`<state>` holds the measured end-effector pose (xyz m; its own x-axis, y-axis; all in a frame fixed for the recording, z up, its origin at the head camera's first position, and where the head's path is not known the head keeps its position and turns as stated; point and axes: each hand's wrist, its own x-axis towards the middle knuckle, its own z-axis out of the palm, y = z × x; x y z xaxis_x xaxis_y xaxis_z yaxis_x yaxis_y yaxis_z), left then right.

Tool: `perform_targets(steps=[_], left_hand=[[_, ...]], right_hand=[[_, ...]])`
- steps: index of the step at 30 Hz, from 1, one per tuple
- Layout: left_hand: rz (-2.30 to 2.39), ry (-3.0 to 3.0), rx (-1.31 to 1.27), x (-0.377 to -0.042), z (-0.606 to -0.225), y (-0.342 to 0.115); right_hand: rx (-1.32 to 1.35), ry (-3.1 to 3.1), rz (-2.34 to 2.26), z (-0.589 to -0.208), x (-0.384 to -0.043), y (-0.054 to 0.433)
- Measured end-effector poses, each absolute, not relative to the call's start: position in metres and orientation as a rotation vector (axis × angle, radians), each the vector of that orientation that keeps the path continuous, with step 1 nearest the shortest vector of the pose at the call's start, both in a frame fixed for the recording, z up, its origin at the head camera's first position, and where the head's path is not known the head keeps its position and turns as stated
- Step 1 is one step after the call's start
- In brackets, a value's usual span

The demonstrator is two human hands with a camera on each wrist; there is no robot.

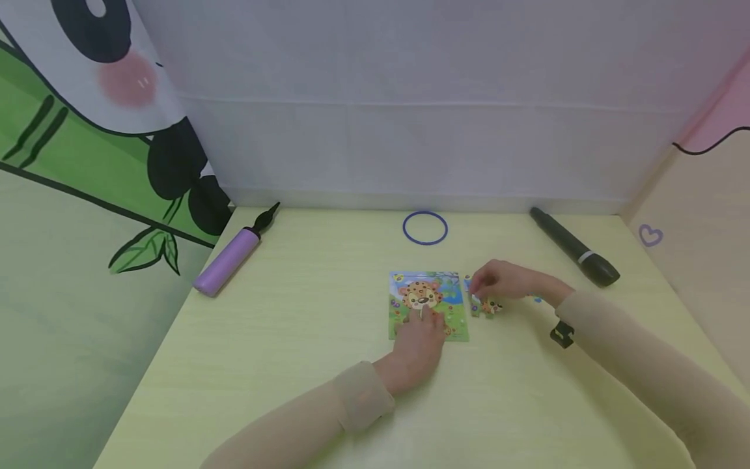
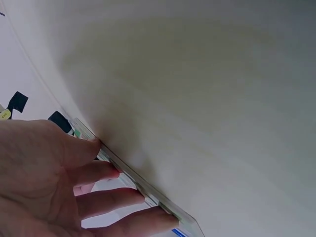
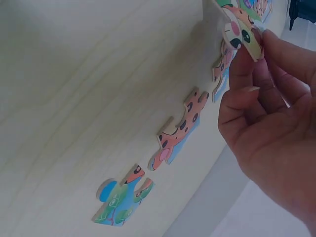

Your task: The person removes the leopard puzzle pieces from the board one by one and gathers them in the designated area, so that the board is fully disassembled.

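My left hand [image 1: 417, 352] rests on the lower part of a square picture board [image 1: 457, 290] with a cartoon leopard on it. In the left wrist view its fingers [image 2: 111, 200] are extended, with the tips against the thin board [image 2: 126, 170]. My right hand [image 1: 508, 280] is just right of the board. Between thumb and fingers it pinches a jigsaw piece [image 3: 241, 37] printed with part of a spotted animal's face. Below that hand, a spotted orange jigsaw piece [image 3: 182, 126] and a blue-green jigsaw piece [image 3: 121, 205] lie apart on the table.
A purple hand pump [image 1: 228, 262] with a black nozzle lies at the table's left edge. Toward the back is a thin blue ring [image 1: 425, 243]. A black microphone [image 1: 574, 251] lies at the back right. Pale cloth [image 1: 375, 150] rises behind the table.
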<state>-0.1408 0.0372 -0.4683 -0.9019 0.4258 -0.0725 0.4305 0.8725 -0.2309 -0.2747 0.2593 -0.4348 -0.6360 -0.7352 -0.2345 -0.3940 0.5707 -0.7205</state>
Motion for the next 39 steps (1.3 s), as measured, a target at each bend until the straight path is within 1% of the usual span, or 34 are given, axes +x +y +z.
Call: perform_targets(steps=[11, 16, 21, 25, 39], left_hand=[[-0.31, 3.07, 0.678, -0.139, -0.467, 0.039], [-0.296, 3.059, 0.693, -0.137, -0.468, 0.038], [-0.336, 2.996, 0.724, -0.128, -0.468, 0.034], [-0.295, 2.979, 0.689, -0.121, -0.469, 0.033], [-0.243, 2.965, 0.672, -0.118, -0.467, 0.031]], right_hand=[[-0.977, 2.44, -0.75, -0.441, -0.265, 0.256], [-0.967, 2.499, -0.716, -0.441, -0.26, 0.253], [-0.971, 2.531, -0.701, -0.443, -0.257, 0.254], [-0.972, 2.546, -0.704, -0.446, -0.257, 0.254], [-0.945, 2.572, -0.688, -0.446, -0.254, 0.251]])
